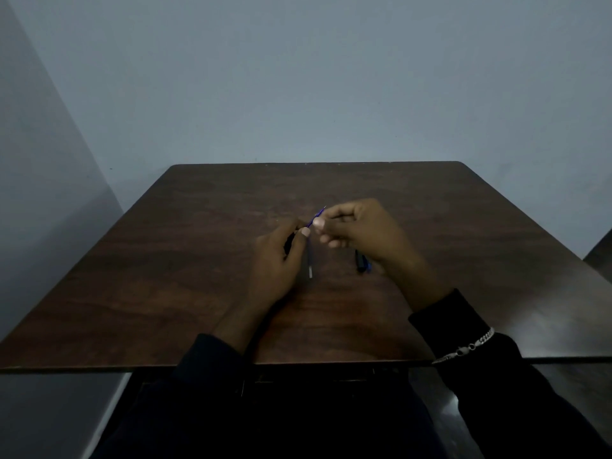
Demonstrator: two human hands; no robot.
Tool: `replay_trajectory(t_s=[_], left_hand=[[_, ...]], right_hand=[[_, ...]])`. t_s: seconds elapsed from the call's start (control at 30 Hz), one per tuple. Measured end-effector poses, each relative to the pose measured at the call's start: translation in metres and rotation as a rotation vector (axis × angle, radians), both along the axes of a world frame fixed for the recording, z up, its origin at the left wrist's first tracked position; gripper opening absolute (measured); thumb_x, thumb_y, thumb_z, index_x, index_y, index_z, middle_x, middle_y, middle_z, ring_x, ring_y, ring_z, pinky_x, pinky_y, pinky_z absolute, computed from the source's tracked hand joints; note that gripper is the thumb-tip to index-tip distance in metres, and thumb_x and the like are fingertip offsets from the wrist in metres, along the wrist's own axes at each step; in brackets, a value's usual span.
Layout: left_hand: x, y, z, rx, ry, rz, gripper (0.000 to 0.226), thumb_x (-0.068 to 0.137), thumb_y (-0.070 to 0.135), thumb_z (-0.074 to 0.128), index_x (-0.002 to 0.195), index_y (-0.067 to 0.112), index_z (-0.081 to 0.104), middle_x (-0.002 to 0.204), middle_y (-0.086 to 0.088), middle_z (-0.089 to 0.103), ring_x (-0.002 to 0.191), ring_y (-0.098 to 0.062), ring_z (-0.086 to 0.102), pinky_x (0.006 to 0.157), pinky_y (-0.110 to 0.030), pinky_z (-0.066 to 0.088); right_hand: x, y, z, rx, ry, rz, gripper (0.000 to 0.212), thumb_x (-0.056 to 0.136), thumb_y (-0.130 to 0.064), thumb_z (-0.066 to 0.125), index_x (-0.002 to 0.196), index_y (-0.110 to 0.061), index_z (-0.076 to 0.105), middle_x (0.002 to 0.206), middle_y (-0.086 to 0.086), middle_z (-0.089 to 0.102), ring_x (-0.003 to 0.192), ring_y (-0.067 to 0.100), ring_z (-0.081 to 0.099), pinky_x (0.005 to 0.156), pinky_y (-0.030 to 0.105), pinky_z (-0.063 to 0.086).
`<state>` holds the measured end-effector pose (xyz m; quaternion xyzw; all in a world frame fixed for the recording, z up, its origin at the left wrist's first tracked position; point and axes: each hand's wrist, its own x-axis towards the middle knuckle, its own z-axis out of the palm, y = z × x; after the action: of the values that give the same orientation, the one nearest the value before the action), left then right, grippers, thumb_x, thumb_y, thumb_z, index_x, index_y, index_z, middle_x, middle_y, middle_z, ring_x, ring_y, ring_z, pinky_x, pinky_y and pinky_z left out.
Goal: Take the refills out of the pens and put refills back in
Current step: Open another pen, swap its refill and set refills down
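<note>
dark sleeves (212,356), silver chain bracelet (470,346)

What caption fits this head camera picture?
Right hand pinches a thin blue refill at the dark pen barrel in the left hand, above a wooden table.

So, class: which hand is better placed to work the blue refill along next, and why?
Probably the right hand: its fingers pinch the blue refill near its tip, while the left hand only grips the dark pen barrel.
</note>
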<state>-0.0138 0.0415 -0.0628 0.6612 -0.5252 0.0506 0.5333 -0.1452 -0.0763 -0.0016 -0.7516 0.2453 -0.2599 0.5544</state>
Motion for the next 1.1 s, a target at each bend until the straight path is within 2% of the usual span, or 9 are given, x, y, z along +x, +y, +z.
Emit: replay_trajectory(t_s=[0.17, 0.3, 0.43, 0.63, 0.7, 0.77, 0.87, 1.0, 1.1], left_hand=[[0.0, 0.001, -0.001, -0.014, -0.021, -0.035, 0.019, 0.106, 0.008, 0.057, 0.092, 0.017, 0.065, 0.067, 0.012, 0.056, 0.06, -0.002, 0.054, 0.058, -0.008, 0.034], [0.005, 0.004, -0.002, -0.005, -0.019, -0.006, 0.017, 0.108, 0.016, 0.056, 0.095, 0.015, 0.068, 0.068, 0.005, 0.06, 0.06, -0.01, 0.057, 0.056, -0.013, 0.034], [0.029, 0.018, 0.001, -0.039, 0.033, 0.119, 0.025, 0.108, 0.024, 0.055, 0.086, 0.017, 0.064, 0.064, 0.003, 0.055, 0.058, -0.011, 0.054, 0.052, -0.023, 0.038], [0.07, 0.04, 0.001, -0.06, 0.137, 0.278, 0.031, 0.109, 0.029, 0.051, 0.085, 0.011, 0.06, 0.074, -0.007, 0.059, 0.066, -0.018, 0.055, 0.057, -0.029, 0.045], [0.075, 0.04, -0.004, -0.037, 0.191, 0.318, 0.029, 0.109, 0.029, 0.05, 0.089, 0.012, 0.062, 0.079, -0.007, 0.062, 0.07, -0.017, 0.058, 0.06, -0.027, 0.048], [0.077, 0.038, -0.007, -0.033, 0.214, 0.336, 0.027, 0.109, 0.027, 0.051, 0.091, 0.012, 0.063, 0.079, -0.005, 0.062, 0.07, -0.011, 0.058, 0.061, -0.018, 0.047], [0.078, 0.037, -0.006, -0.043, 0.173, 0.328, 0.028, 0.109, 0.024, 0.052, 0.086, 0.011, 0.061, 0.073, -0.003, 0.059, 0.065, -0.005, 0.053, 0.056, -0.014, 0.042], [0.076, 0.036, -0.005, -0.062, 0.114, 0.312, 0.032, 0.108, 0.021, 0.054, 0.079, 0.008, 0.057, 0.067, -0.004, 0.056, 0.061, -0.013, 0.053, 0.053, -0.018, 0.038], [0.075, 0.036, -0.006, -0.06, 0.085, 0.299, 0.03, 0.108, 0.02, 0.054, 0.081, 0.01, 0.059, 0.066, 0.005, 0.054, 0.06, -0.007, 0.053, 0.053, -0.013, 0.038]], right_hand=[[0.017, 0.014, -0.012, 0.21, -0.103, -0.036, 0.004, 0.093, -0.005, 0.073, 0.089, -0.005, 0.075, 0.083, 0.013, 0.075, 0.068, 0.012, 0.066, 0.062, 0.019, 0.054], [0.024, 0.01, -0.007, 0.179, -0.185, -0.166, 0.017, 0.098, -0.005, 0.066, 0.082, -0.012, 0.07, 0.08, 0.006, 0.072, 0.063, 0.008, 0.067, 0.057, 0.02, 0.053], [0.029, -0.019, 0.028, 0.101, -0.285, -0.28, 0.016, 0.103, -0.01, 0.06, 0.089, -0.006, 0.068, 0.083, 0.01, 0.075, 0.056, 0.009, 0.07, 0.053, 0.021, 0.056], [0.079, -0.021, 0.037, -0.056, 0.112, -0.147, 0.026, 0.094, -0.007, 0.074, 0.101, 0.017, 0.069, 0.087, 0.028, 0.074, 0.05, 0.014, 0.068, 0.054, 0.027, 0.06], [0.101, -0.012, 0.03, -0.085, 0.271, -0.081, 0.025, 0.091, -0.006, 0.076, 0.1, 0.017, 0.07, 0.086, 0.026, 0.075, 0.051, 0.016, 0.068, 0.057, 0.029, 0.062], [0.121, -0.003, 0.024, -0.089, 0.389, -0.026, 0.019, 0.092, -0.004, 0.075, 0.097, 0.014, 0.07, 0.08, 0.017, 0.075, 0.044, 0.012, 0.066, 0.048, 0.025, 0.061], [0.149, 0.004, 0.014, -0.122, 0.489, 0.0, 0.015, 0.091, -0.002, 0.074, 0.079, 0.005, 0.069, 0.087, 0.013, 0.079, 0.047, 0.014, 0.069, 0.048, 0.025, 0.061], [0.173, 0.01, -0.006, -0.4, 0.59, -0.051, 0.024, 0.087, -0.008, 0.078, 0.069, -0.005, 0.062, 0.054, 0.006, 0.07, 0.038, 0.012, 0.068, 0.036, 0.022, 0.053], [0.183, 0.016, -0.018, -0.521, 0.588, -0.066, 0.012, 0.086, -0.005, 0.074, 0.085, -0.003, 0.062, 0.078, 0.014, 0.072, 0.066, 0.025, 0.078, 0.058, 0.04, 0.066]])
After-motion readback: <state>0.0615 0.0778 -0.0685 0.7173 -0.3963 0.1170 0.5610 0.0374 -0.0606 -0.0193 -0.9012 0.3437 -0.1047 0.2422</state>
